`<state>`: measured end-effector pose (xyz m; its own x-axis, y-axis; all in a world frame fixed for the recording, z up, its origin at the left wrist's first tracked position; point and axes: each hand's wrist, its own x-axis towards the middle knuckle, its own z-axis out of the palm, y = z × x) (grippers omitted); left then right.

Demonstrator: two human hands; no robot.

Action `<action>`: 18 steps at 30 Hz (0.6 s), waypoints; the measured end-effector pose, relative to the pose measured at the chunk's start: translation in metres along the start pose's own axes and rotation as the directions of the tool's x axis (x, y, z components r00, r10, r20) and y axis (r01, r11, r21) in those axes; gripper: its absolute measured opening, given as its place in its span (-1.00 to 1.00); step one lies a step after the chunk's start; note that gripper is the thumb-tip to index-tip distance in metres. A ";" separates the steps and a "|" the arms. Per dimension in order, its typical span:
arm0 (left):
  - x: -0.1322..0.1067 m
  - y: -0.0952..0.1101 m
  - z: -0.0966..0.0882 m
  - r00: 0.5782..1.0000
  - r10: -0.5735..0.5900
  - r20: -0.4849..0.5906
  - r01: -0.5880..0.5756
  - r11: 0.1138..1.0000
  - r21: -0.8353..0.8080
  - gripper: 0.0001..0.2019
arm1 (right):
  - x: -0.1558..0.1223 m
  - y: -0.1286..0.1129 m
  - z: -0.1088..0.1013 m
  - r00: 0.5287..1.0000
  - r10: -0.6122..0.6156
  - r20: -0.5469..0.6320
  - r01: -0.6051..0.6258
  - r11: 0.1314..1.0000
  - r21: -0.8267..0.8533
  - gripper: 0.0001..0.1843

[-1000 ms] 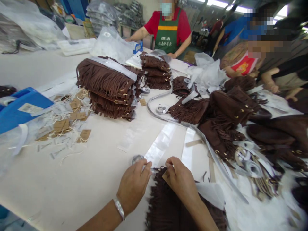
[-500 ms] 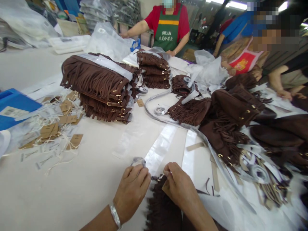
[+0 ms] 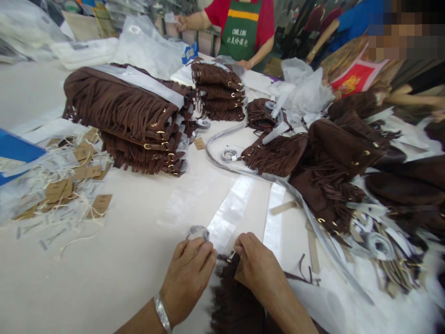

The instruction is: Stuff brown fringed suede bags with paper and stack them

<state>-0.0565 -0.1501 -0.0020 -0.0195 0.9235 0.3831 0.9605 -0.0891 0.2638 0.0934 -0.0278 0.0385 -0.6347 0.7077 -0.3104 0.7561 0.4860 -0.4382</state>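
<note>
A dark brown fringed bag (image 3: 236,297) lies at the bottom middle, partly under my right forearm. My left hand (image 3: 191,276) is closed over a plastic-wrapped coil (image 3: 197,233), whose far edge sticks out past the fingers. The fingers of my right hand (image 3: 259,266) are pinched together at the bag's top corner; what lies between their tips is hidden. A brown cardboard tag (image 3: 239,272) shows beneath that hand, against the bag. Between the two hands a short dark strap end with a metal fitting (image 3: 224,257) is visible.
Stacked fringed bags (image 3: 128,111) stand at the back left, near loose cardboard tags (image 3: 59,190) with strings. White plastic strips (image 3: 231,211) lie ahead. A long clear plastic tube (image 3: 306,218) curves rightward past loose bags (image 3: 347,144) and rolled straps (image 3: 378,246). Co-workers stand across the table.
The view has tilted down slightly, so the table's things sit a little higher or further out. Both hands keep nearly the same pose. The aproned co-worker's hand has risen, holding something pale.
</note>
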 end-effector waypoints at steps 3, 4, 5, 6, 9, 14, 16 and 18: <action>0.002 0.000 0.000 1.000 0.003 -0.012 -0.003 1.000 0.000 -0.83 | 0.000 0.000 0.001 1.000 0.009 0.018 -0.009 1.000 -0.020 -0.81; 0.002 0.000 0.000 1.000 0.005 -0.013 -0.005 1.000 0.000 -0.83 | 0.000 0.000 0.001 1.000 0.012 0.026 -0.011 1.000 -0.026 -0.81; 0.003 0.000 0.000 1.000 0.006 -0.012 -0.006 1.000 -0.001 -0.83 | 0.000 0.000 0.001 0.999 0.015 0.035 -0.014 0.999 -0.034 -0.81; 0.003 0.000 0.000 1.000 0.004 -0.010 -0.004 1.000 -0.002 -0.83 | 0.001 -0.001 0.001 0.999 0.017 0.044 -0.015 0.999 -0.042 -0.82; 0.003 -0.001 0.001 1.000 -0.002 0.000 0.002 1.000 -0.007 -0.83 | 0.001 -0.002 0.001 0.998 0.021 0.067 -0.016 0.998 -0.067 -0.85; 0.004 -0.002 0.002 1.000 -0.006 0.009 0.006 1.000 -0.011 -0.83 | 0.000 -0.006 -0.001 0.997 0.024 0.075 -0.017 0.996 -0.085 -0.84; 0.005 -0.002 0.001 1.000 -0.004 0.020 0.005 1.000 -0.007 -0.83 | -0.001 -0.007 -0.001 0.996 0.025 0.084 -0.018 0.996 -0.084 -0.82; 0.009 -0.003 0.001 0.999 -0.004 0.044 0.004 1.000 -0.004 -0.83 | -0.003 -0.007 -0.001 0.995 0.020 0.094 -0.013 0.997 -0.072 -0.81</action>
<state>-0.0595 -0.1416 0.0000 -0.0111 0.9393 0.3428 0.9592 -0.0868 0.2690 0.0905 -0.0329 0.0429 -0.6317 0.6657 -0.3973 0.7740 0.5121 -0.3724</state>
